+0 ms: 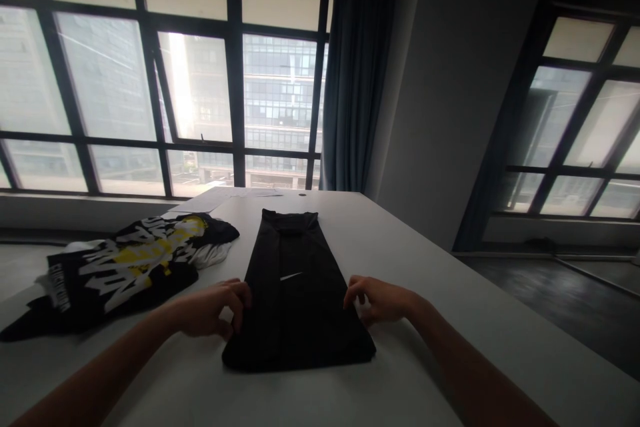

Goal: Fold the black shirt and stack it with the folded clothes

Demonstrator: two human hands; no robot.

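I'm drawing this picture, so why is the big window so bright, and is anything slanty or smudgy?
Head view: daylight glares through the big window, washing it out; head view: the black shirt looks dim, its folds faint; head view: the right-hand window slants, probably from a wide lens; head view: the floor looks dark and smudgy.

Dark-framed windows (150,80) fill the upper left, a blue curtain (356,87) hangs at upper centre, and papers (203,200) lie left of centre.
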